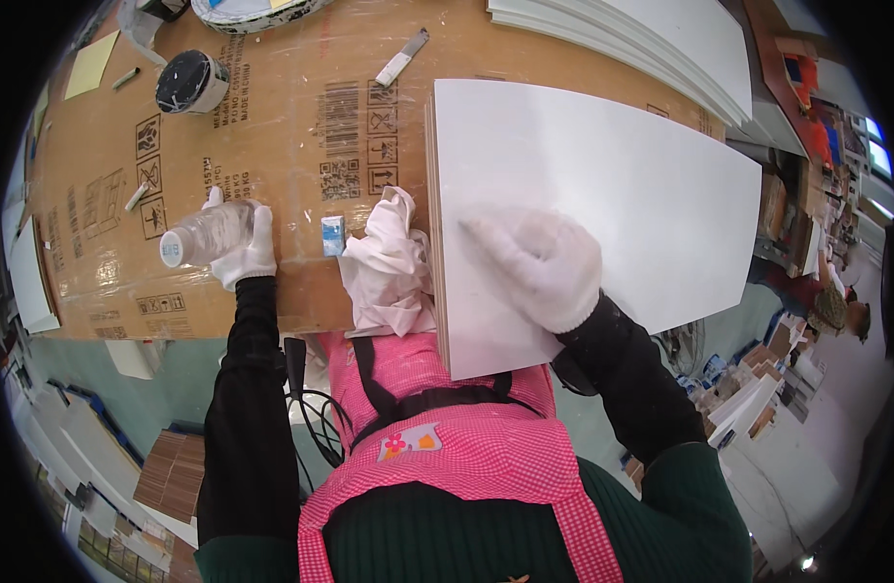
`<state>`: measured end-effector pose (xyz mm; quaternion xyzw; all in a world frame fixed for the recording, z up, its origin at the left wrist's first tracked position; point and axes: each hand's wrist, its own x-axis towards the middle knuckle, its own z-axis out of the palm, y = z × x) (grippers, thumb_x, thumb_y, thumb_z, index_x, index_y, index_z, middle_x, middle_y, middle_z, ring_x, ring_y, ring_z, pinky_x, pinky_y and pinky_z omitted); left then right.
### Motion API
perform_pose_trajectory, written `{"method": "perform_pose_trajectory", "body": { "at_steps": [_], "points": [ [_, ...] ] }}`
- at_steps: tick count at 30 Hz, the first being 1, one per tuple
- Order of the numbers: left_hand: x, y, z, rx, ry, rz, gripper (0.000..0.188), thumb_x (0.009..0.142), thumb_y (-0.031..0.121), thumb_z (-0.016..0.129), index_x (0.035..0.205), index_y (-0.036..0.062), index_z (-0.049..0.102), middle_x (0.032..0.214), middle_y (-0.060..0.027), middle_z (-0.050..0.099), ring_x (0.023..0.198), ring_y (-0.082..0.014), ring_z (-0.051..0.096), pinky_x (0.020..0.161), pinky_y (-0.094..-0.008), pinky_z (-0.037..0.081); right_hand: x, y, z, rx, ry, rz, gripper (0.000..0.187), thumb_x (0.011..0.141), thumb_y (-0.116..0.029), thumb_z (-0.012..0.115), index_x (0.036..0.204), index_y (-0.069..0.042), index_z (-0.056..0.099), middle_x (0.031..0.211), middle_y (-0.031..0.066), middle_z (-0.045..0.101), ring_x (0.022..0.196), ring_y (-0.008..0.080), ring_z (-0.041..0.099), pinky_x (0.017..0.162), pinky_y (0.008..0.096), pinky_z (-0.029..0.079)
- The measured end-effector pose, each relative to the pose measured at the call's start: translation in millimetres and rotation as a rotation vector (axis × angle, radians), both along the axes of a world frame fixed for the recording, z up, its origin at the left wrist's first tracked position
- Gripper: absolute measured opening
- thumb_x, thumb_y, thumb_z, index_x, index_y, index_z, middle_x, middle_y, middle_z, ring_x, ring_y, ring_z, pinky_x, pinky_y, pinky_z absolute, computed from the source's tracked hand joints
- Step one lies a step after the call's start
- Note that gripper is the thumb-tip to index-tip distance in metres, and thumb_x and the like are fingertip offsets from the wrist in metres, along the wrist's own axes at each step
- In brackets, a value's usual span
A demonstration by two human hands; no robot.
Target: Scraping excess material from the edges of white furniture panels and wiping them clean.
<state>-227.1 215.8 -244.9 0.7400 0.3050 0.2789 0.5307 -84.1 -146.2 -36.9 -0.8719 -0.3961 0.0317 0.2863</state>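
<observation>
Now the left hand is closed around a clear bottle over brown cardboard, while the right hand curls, blurred, over the white panel, its hold, if any, impossible to tell

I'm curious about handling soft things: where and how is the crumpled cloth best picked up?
Probably pinch the crumpled cloth by its bunched middle folds, from above: they offer something to gather, while the white panels crowd its right side.

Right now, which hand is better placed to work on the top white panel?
Probably the right: the gloved right hand is over the white panel, though blur hides whether it holds anything. The gloved left hand is occupied with a clear plastic bottle.
</observation>
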Motion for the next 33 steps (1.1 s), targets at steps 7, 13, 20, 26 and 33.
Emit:
{"method": "perform_pose_trajectory", "body": {
  "at_steps": [7,13,20,26,33],
  "points": [
    [0,0,-1,-0.024,-0.030,0.002,0.094,0.077,0.017,0.090,0.152,0.0000,0.036,0.149,-0.0130,0.047,0.130,-0.0230,0.051,0.113,-0.0380,0.042,17,12,-4,-0.035,-0.222,0.030,0.036,0.077,-0.006,0.073,0.112,-0.014,0.075,0.069,0.0027,0.060,0.060,0.0232,0.060,0.053,0.0354,0.047],
    [-2,3,-4,-0.020,-0.039,0.014,0.094,0.077,0.019,0.090,0.152,0.0005,0.037,0.150,-0.0124,0.047,0.133,-0.0236,0.049,0.114,-0.0390,0.041,8,15,2,-0.073,0.451,-0.127,0.015,0.088,-0.012,0.071,0.102,-0.013,0.077,0.073,0.0035,0.064,0.063,0.0247,0.061,0.054,0.0383,0.046],
    [1,0,1,0.017,-0.013,0.011,0.091,0.078,0.016,0.088,0.152,0.0010,0.037,0.151,-0.0122,0.046,0.133,-0.0231,0.048,0.114,-0.0387,0.040,13,0,-14,0.078,-0.101,0.237,0.038,0.075,-0.008,0.074,0.112,-0.016,0.075,0.073,0.0015,0.061,0.061,0.0216,0.059,0.051,0.0372,0.043],
    [3,0,1,-0.043,-0.004,0.026,0.091,0.078,0.016,0.088,0.152,0.0011,0.037,0.151,-0.0125,0.047,0.132,-0.0229,0.049,0.113,-0.0386,0.042,23,13,-16,-0.007,-0.156,0.052,0.046,0.071,-0.007,0.075,0.116,-0.018,0.074,0.080,-0.0007,0.064,0.066,0.0209,0.061,0.051,0.0364,0.045],
    [0,-1,0,-0.032,-0.010,0.013,0.093,0.077,0.018,0.090,0.152,0.0006,0.037,0.149,-0.0115,0.047,0.130,-0.0223,0.050,0.113,-0.0378,0.041,18,7,-8,0.021,-0.160,0.256,0.041,0.073,-0.010,0.079,0.113,-0.020,0.073,0.064,0.0004,0.050,0.055,0.0232,0.053,0.048,0.0358,0.042]
  ]
}}
